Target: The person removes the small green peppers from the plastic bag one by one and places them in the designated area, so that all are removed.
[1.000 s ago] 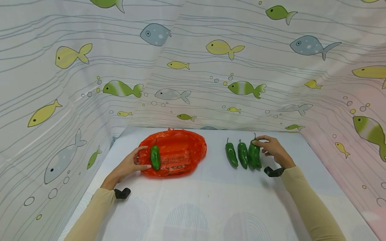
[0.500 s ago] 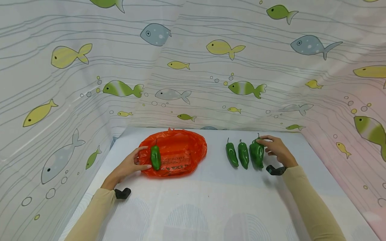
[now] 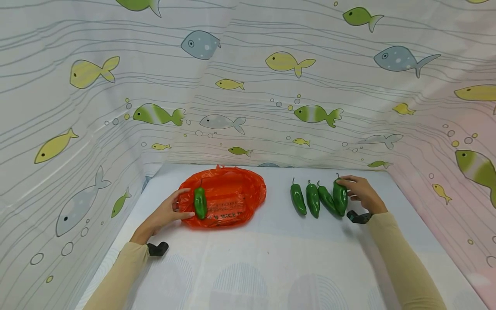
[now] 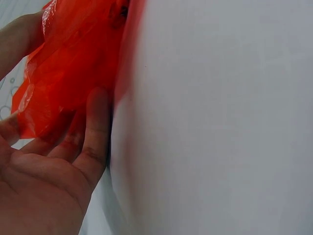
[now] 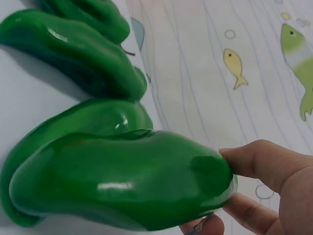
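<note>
My left hand [image 3: 167, 210] holds the left side of a red plastic bag [image 3: 248, 189]; in the left wrist view its fingers [image 4: 98, 122] lie against the outside of the bag. One green pepper [image 3: 200, 203] rests in the bag, close to my thumb. At the right, my right hand [image 3: 358, 191] pinches another green pepper [image 5: 122, 181] near its stem end. That pepper stands tilted, its lower end touching a leaning pepper [image 3: 327, 199] beside it. Two more green peppers, the outer one [image 3: 298, 199] and the inner one [image 3: 312, 199], lie to the left.
A white cloth with pale printed arches covers the table [image 3: 248, 258]. Fish-printed curtains [image 3: 248, 99] stand around the back and both sides. Black cameras are strapped at both wrists, below beige sleeves [image 3: 403, 262].
My right hand has moved rightwards with its pepper, which now stands apart at the top from the pepper it overlapped. My left hand and the red bag have stayed in place.
</note>
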`<state>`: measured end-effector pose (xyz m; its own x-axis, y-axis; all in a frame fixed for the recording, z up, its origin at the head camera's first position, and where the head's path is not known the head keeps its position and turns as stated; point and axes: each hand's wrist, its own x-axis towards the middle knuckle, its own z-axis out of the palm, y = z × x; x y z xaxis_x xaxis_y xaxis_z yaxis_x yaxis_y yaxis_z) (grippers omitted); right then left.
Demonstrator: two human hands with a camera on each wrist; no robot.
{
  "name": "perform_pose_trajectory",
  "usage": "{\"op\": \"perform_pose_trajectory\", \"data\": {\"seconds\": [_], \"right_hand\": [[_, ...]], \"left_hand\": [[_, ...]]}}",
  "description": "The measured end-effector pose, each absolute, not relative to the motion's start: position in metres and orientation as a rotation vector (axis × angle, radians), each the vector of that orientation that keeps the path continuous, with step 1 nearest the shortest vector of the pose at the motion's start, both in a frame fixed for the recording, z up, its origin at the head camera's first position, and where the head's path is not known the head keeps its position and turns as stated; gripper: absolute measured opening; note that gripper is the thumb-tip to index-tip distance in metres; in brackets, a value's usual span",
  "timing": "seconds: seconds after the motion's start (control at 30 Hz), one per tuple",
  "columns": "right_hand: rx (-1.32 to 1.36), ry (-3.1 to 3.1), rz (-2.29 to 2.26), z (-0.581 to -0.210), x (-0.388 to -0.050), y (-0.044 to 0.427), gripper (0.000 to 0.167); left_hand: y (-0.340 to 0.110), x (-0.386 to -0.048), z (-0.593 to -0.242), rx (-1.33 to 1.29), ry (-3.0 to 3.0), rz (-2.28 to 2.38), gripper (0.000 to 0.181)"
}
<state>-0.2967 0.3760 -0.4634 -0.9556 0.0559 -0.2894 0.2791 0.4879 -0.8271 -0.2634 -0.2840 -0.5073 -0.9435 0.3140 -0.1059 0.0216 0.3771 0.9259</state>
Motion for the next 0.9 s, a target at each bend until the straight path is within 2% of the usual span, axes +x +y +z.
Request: {"op": "perform_pose_trajectory", "data": {"seconds": [0.37,0.9], "right_hand": [[0.293,2.477,-1.361,-0.471,-0.298,0.381,0.064],[0.222,2.511,-1.366,-0.464,-0.299,0.392,0.067]], "left_hand": [[-0.284,-0.263,-0.508,0.305,2.381,1.601,0.089],[-0.284,-0.263,-0.508,0.304,2.389,1.591,0.088]]}}
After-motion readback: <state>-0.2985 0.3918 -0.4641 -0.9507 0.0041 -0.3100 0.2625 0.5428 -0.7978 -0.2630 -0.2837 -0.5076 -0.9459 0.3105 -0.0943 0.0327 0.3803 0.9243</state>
